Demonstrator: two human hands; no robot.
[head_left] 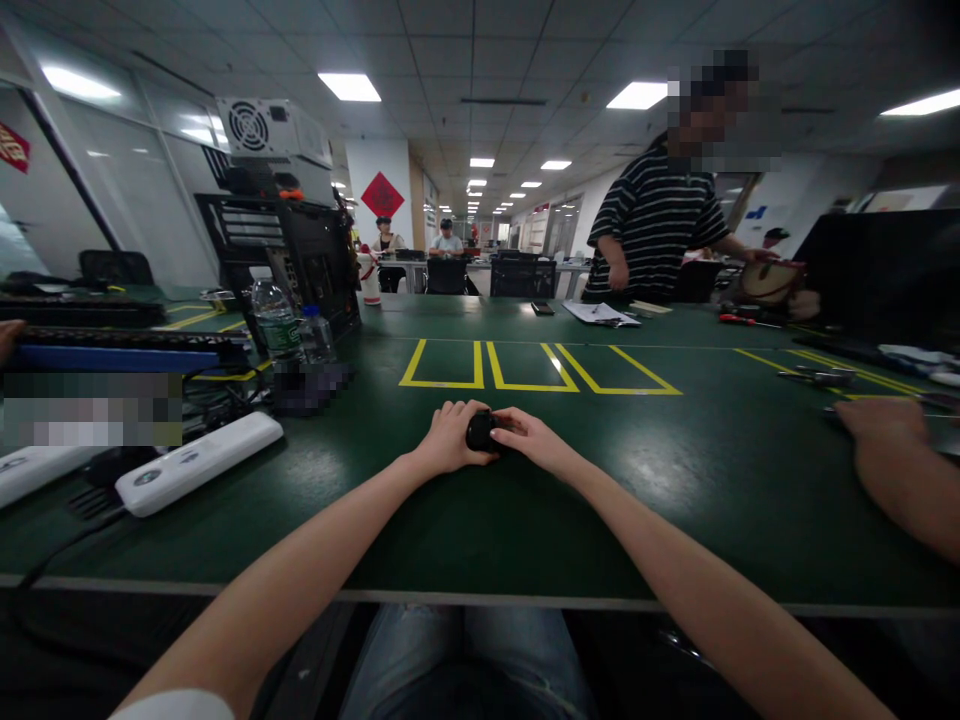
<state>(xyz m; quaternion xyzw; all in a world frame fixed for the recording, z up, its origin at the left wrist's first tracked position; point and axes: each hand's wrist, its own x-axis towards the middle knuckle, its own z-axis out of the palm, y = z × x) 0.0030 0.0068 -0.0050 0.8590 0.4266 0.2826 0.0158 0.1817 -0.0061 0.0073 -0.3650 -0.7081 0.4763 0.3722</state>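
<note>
A small black rounded object (478, 432) is between my two hands, just above or on the green table (420, 530); its exact kind does not show. My left hand (452, 437) wraps round its left side, thumb below and fingers over the far side. From the right, the thumb and fingertips of my right hand (529, 440) press on it. Both hands are closed on the object and hide part of it. Yellow tape outlines (442, 384) lie on the table just beyond my hands.
On the left are a white power strip (201, 462), cables, a water bottle (274, 318) and an open computer case (300, 250). A clipboard with papers (601, 314) lies farther back. At right are another person's hand (889, 430) and tools (817, 376). A person in a striped shirt (660, 225) stands across.
</note>
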